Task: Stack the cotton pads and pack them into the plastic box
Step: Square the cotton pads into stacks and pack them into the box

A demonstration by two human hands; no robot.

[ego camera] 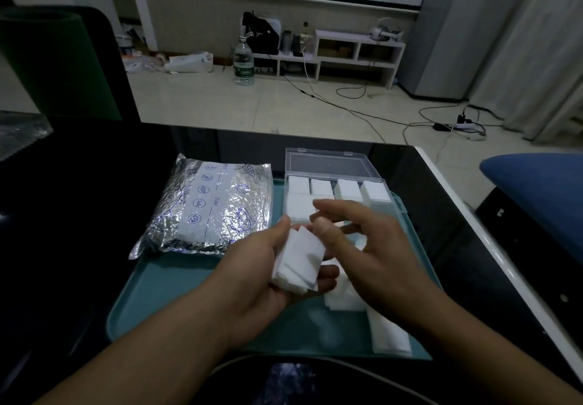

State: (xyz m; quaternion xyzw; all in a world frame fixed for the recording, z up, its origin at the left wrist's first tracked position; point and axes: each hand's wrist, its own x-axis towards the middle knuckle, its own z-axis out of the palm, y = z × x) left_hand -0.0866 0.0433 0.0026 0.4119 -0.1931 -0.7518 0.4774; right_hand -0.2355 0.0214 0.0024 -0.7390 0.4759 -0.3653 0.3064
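My left hand holds a small uneven stack of white square cotton pads in its palm, thumb along their left edge. Just to the right hovers my right hand, fingers loosely spread, its fingertips at the top of that stack. Behind the hands stands the clear plastic box, lid tipped back, with several white pad stacks in its compartments. More loose pads lie on the teal tray under and right of my right hand.
A silver foil pouch with blue print lies on the tray's left part. The tray sits on a black glossy table with a white right edge. A crinkled clear bag is at far left.
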